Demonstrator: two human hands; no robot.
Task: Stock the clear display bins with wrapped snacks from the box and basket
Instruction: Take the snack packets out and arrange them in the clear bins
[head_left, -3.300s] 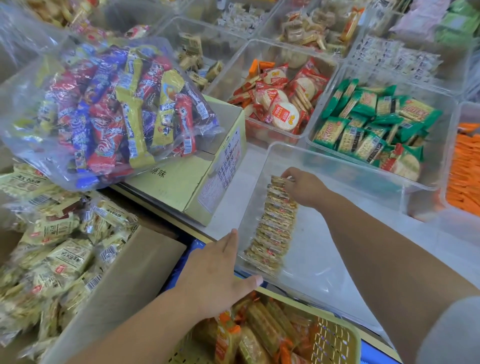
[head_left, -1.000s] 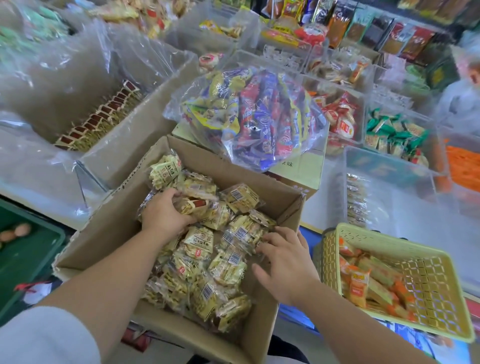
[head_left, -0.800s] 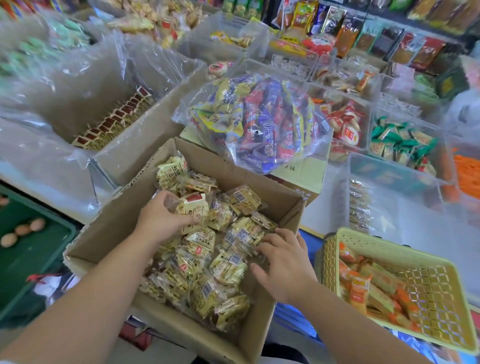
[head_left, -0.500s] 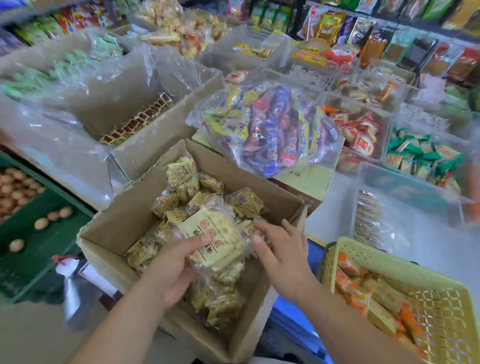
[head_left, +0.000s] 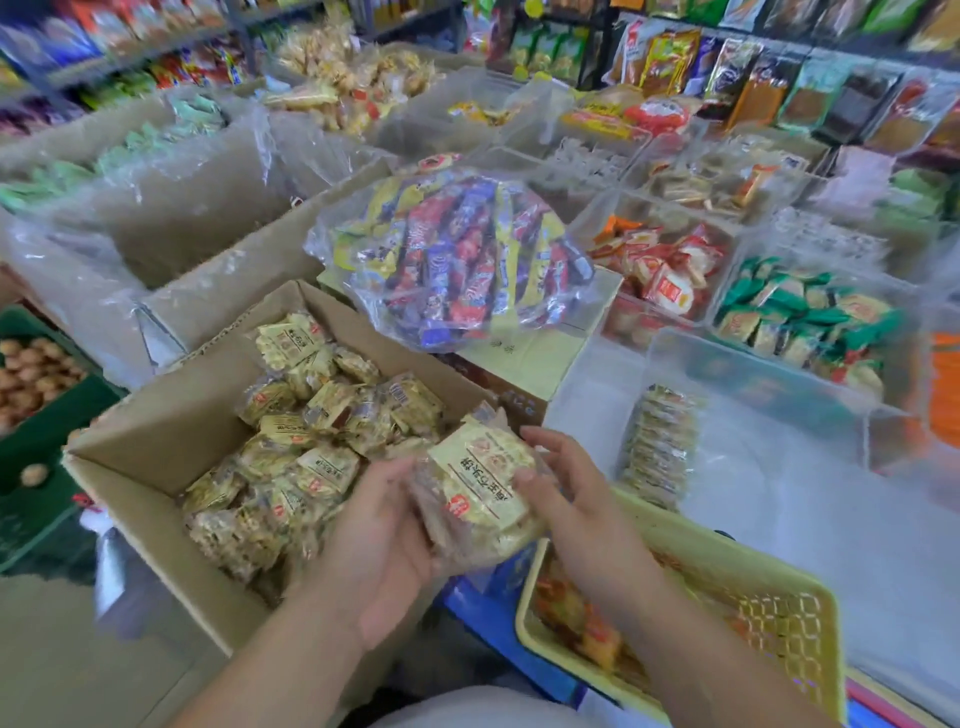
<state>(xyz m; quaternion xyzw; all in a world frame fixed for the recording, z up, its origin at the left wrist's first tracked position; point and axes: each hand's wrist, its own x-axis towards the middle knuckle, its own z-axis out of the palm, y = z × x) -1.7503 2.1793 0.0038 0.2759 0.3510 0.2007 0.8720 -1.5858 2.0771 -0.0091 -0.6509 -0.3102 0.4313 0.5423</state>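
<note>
Left hand (head_left: 382, 545): palm up, fingers curled under a stack (head_left: 480, 488) of yellow wrapped snacks, bearing its underside and left edge. Right hand (head_left: 582, 509): thumb laid on the top face of the stack, fingers curved along its right edge. Both hands hold the stack between them, and it is tilted with its printed face up. The stack is in the air over the right edge of the box (head_left: 156, 441), between the box and the basket (head_left: 737, 564). The box is open cardboard and holds loose packets (head_left: 322, 415) of the same yellow kind, piled toward its middle and right. The basket is yellow plastic mesh, just right of the box, and contains orange packets (head_left: 592, 629). Beyond the basket is a clear bin (head_left: 753, 379). A row (head_left: 660, 447) of snacks stands on edge along its left side. A clear bag (head_left: 457, 260) of red, blue and yellow bars rests on a carton (head_left: 535, 353) behind the box. Further clear bins behind hold red packets (head_left: 665, 275) and green packets (head_left: 800, 317). A green crate (head_left: 41, 452) is at the far left.
</note>
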